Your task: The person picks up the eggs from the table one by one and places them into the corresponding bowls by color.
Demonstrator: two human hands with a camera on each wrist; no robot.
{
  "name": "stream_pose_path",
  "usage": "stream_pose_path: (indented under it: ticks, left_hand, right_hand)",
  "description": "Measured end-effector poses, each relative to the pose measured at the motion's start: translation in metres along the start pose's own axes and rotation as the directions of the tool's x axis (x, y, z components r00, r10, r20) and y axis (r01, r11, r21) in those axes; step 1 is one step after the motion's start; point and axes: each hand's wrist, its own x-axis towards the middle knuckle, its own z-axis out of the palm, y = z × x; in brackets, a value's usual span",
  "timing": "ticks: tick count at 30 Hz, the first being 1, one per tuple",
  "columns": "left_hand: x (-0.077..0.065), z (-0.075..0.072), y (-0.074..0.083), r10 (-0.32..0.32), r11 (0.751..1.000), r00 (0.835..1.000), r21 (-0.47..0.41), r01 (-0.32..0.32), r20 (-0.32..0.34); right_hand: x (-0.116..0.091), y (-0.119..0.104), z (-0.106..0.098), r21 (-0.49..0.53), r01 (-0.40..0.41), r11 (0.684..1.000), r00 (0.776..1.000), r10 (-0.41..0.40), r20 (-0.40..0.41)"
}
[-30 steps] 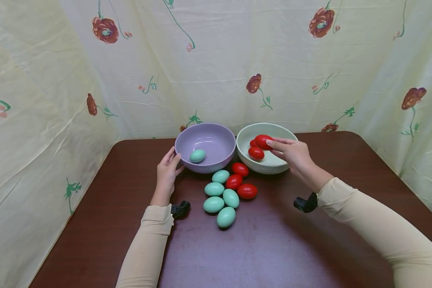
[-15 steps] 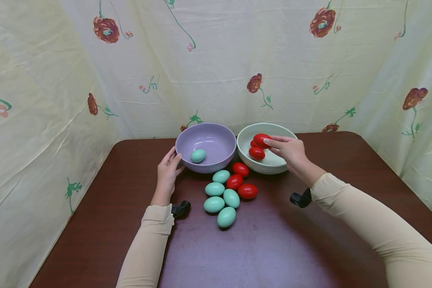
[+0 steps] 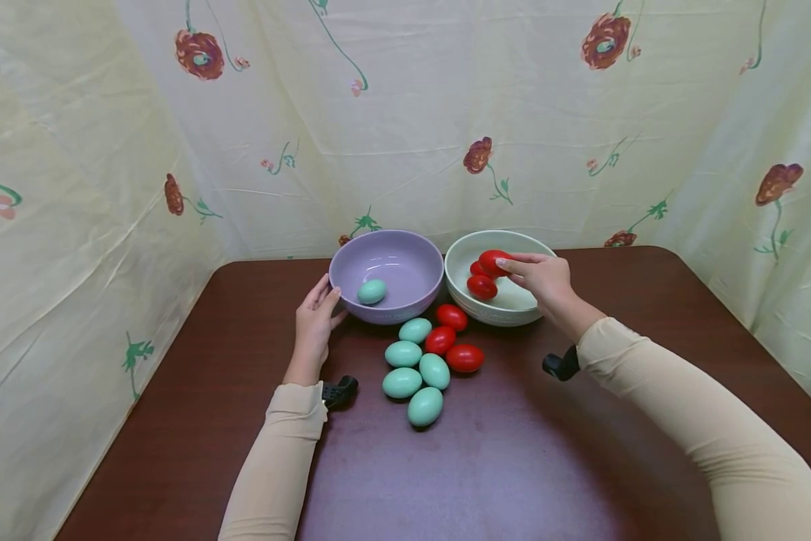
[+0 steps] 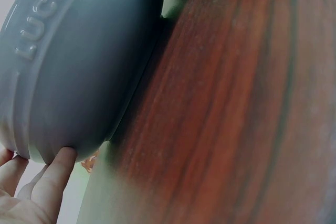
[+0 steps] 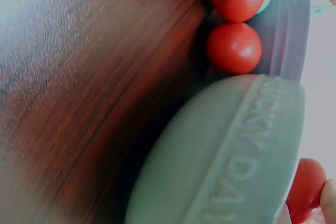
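My right hand (image 3: 543,278) pinches a red egg (image 3: 491,261) between thumb and fingers over the pale green bowl (image 3: 461,300). Two more red eggs lie inside, one of them a nearer red egg (image 3: 482,287). In the right wrist view the held egg (image 5: 306,190) shows past the bowl's rim. My left hand (image 3: 313,323) grips the left side of the purple bowl (image 3: 405,263), its thumb at the rim. The left wrist view has its fingertips (image 4: 65,156) against the bowl's outer wall. A mint egg (image 3: 372,291) sits in the purple bowl.
Before the bowls, several mint eggs (image 3: 402,383) and three red eggs, the nearest red egg (image 3: 464,358) included, lie clustered on the dark wood table (image 3: 513,466). The bowls stand side by side near the far edge. A flowered curtain (image 3: 391,150) hangs behind.
My right hand and the red egg have shifted slightly, with the forearm drifting left. The left hand keeps its place on the purple bowl, and the loose eggs have not moved.
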Motion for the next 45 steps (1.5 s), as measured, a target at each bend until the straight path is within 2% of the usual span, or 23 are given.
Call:
stream_pose_path:
  ticks: [6,12,25,36,45]
  left_hand:
    - [0.000,0.001,0.000,-0.006,1.000,1.000,0.003,0.006,0.001]
    - [-0.001,0.002,0.001,-0.001,1.000,1.000,0.008,0.001,0.001]
    - [-0.001,0.003,-0.001,-0.002,1.000,1.000,-0.006,0.002,0.000]
    - [-0.001,0.000,-0.001,0.002,1.000,1.000,-0.002,-0.002,0.010]
    - [0.000,0.000,0.000,0.004,1.000,1.000,0.000,-0.004,0.004]
  right_hand:
    - [0.006,0.002,-0.001,-0.001,-0.018,1.000,1.000,0.018,-0.017]
    - [0.014,0.004,-0.003,-0.036,0.001,0.999,1.000,-0.002,-0.029]
    - [0.024,0.013,-0.006,-0.211,0.038,0.977,0.997,-0.051,-0.057]
    - [0.029,0.016,-0.004,-0.359,0.058,0.932,0.994,-0.088,-0.068]
    - [0.036,0.020,0.000,-0.474,0.128,0.871,0.989,-0.148,-0.006]
